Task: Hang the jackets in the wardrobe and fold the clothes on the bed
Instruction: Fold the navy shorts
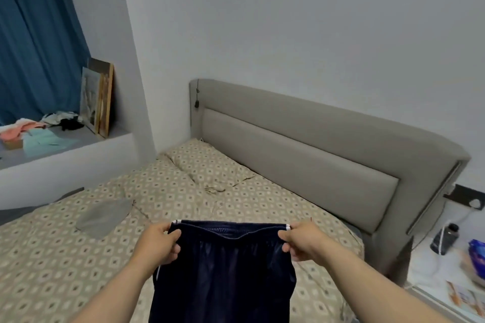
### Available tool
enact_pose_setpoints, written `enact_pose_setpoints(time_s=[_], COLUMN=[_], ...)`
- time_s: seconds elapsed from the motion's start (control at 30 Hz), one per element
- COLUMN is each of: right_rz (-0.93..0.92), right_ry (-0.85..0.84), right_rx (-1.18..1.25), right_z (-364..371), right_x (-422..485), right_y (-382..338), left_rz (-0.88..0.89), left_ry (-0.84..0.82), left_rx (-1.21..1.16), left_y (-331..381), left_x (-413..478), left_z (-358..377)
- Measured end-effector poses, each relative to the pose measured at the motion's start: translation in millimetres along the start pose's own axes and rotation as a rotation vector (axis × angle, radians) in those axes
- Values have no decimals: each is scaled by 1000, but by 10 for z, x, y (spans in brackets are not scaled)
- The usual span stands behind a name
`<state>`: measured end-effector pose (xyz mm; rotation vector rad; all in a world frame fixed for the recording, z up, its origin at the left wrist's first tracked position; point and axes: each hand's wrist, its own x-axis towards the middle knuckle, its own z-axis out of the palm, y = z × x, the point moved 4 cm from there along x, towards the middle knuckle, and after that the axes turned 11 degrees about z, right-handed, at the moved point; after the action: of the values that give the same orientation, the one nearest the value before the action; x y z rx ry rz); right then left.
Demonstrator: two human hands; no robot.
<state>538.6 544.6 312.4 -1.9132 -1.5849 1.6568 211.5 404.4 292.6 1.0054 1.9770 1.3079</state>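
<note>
Both forearms reach forward over the bed (183,207). The left hand (160,242) and right hand (301,241) each have a grip pinched tight on one corner of the waistband of one pair of dark navy shorts (223,275), stretched between them and hanging above the patterned sheet. One grey cloth (105,217) lies flat, left of the hands.

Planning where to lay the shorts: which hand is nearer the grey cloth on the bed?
Left. The left hand is just right of the grey cloth; the right hand grips the shorts' far corner.
</note>
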Motion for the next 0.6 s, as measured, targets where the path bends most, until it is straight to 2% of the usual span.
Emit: enact_pose_setpoints(time_s=[0.1,0.27,0.4,0.6], right_rz=[112,183,236,282], right_ry=[-55,-76,-130,-163], right_rx=[168,366,502,552], right_z=[14,100,176,95], right_x=[824,2309,3450,5044], right_y=[168,585,938,1310], left_rz=[-167,-269,-288,-210], left_ry=[37,-17,-116,-147], left_rx=[-138,-207,-149,-49], left_y=[-443,-1251,-1989,-2779], left_x=[548,1501,2324,3371], left_z=[619,1682,2500,3465])
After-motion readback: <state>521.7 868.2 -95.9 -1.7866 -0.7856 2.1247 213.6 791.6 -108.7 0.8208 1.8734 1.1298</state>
